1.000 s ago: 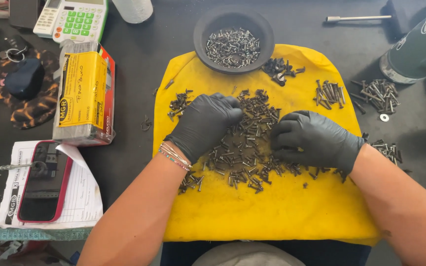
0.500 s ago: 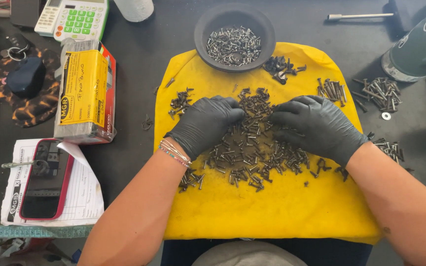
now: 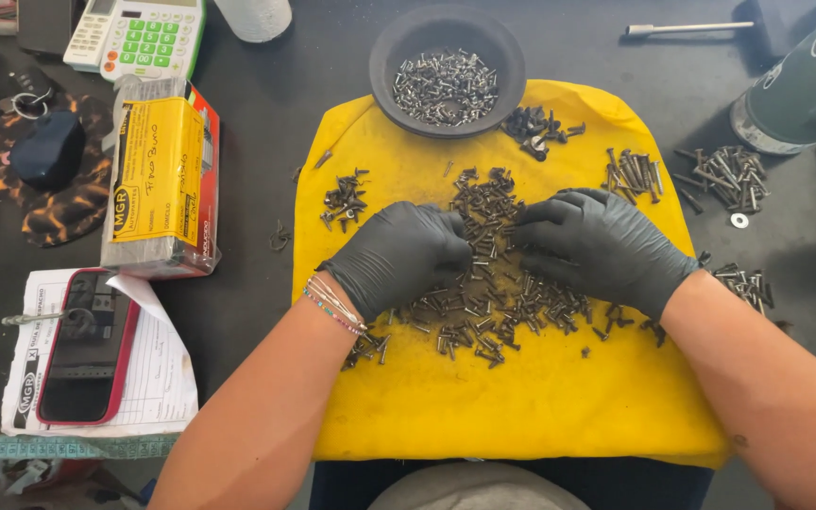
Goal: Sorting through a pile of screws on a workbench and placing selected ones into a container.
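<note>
A yellow cloth (image 3: 484,406) covers the middle of the dark table. A large heap of dark screws (image 3: 498,283) lies on it. My left hand (image 3: 399,255), in a black glove, rests palm down on the heap's left side with fingers curled into the screws. In a matching black glove, my right hand (image 3: 606,247) lies on the right side, fingertips touching the pile. Whether either hand pinches a screw is hidden under the fingers. Small sorted clusters (image 3: 344,198) (image 3: 632,172) (image 3: 538,126) sit around the heap. A dark round bowl (image 3: 399,42) of shiny screws stands at the cloth's far edge.
Left of the cloth lie a yellow and red box (image 3: 158,175), a red-cased phone (image 3: 82,345) on papers, a calculator (image 3: 139,33) and a dark pouch (image 3: 44,151). More screws (image 3: 724,175) and a green bottle (image 3: 805,85) sit right. A metal rod (image 3: 687,28) lies far back.
My right hand has slid up and to the left over the heap, closer to my left hand. The left hand has hardly moved. Screws near the right edge are more spread.
</note>
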